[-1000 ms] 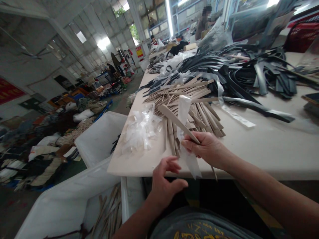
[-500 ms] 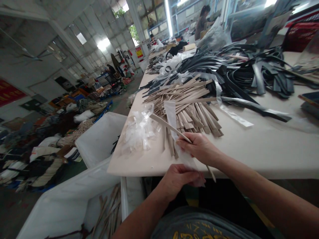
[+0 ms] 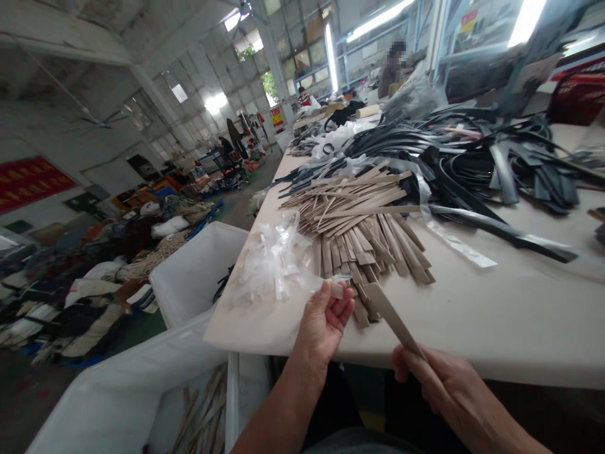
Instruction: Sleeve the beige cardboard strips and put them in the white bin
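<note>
My left hand (image 3: 326,315) is above the table's front edge, thumb and fingers closed on a clear plastic sleeve (image 3: 336,289). The sleeve looks crumpled, and part of it trails left toward a heap of clear plastic pieces (image 3: 274,258). In my right hand (image 3: 432,372), lower and to the right, is a flat beige strip (image 3: 394,318), gripped near its lower end and tilted up to the left. Behind both hands, a pile of similar beige strips (image 3: 359,214) lies fanned out on the table.
Black strips (image 3: 515,157) in coils and bundles cover the far right of the pale table (image 3: 510,328). One long clear film strip (image 3: 463,243) lies near them. White bins (image 3: 113,391) stand left of the table, the nearest with beige strips inside. A person (image 3: 390,72) is at the back.
My left hand has risen and moved forward with the plastic. My right hand has drawn back, down and to the right with the beige strip, and the two are now apart.
</note>
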A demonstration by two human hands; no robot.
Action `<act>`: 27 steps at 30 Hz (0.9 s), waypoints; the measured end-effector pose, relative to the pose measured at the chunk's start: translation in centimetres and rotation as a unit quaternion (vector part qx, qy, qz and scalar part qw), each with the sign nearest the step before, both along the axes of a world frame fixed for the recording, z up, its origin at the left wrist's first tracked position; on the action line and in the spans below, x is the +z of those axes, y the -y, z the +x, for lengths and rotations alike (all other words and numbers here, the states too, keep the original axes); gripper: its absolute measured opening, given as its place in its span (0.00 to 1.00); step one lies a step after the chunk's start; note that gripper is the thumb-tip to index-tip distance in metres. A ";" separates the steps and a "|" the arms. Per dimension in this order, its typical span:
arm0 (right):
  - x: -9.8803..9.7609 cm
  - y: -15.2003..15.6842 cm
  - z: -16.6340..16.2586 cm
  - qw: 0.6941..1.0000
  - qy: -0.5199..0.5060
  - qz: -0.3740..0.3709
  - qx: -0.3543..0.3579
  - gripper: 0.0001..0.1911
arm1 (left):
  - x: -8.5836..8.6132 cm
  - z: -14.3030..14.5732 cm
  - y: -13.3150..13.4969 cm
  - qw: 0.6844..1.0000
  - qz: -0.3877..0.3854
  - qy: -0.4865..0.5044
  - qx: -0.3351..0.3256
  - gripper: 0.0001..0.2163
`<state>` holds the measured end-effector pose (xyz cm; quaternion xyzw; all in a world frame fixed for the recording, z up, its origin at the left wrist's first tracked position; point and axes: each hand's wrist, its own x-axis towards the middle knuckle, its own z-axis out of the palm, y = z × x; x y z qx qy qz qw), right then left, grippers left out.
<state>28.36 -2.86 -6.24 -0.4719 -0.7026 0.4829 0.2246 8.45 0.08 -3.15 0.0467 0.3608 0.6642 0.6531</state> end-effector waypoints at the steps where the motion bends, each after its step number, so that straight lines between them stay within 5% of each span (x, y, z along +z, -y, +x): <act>1: -0.3 0.3 0.0 0.999 0.024 0.022 -0.002 0.27 | 0.1 0.1 -0.1 1.000 0.003 -0.001 -0.001 0.09; 5: -0.5 0.2 -0.3 0.996 0.066 0.066 0.013 0.25 | 0.0 0.4 0.0 1.000 0.010 -0.016 -0.017 0.09; 19: -0.4 -0.7 -1.4 0.994 0.091 0.027 0.054 0.27 | -0.6 1.3 0.6 0.996 0.028 -0.081 -0.036 0.15; 23: 0.1 -1.0 -1.8 0.994 0.076 0.003 0.074 0.29 | -0.9 1.8 1.0 0.991 0.069 -0.112 -0.014 0.12; 27: 0.6 -1.0 -1.8 0.996 0.057 0.006 0.061 0.31 | -0.7 0.9 0.6 0.995 0.032 -0.085 0.040 0.13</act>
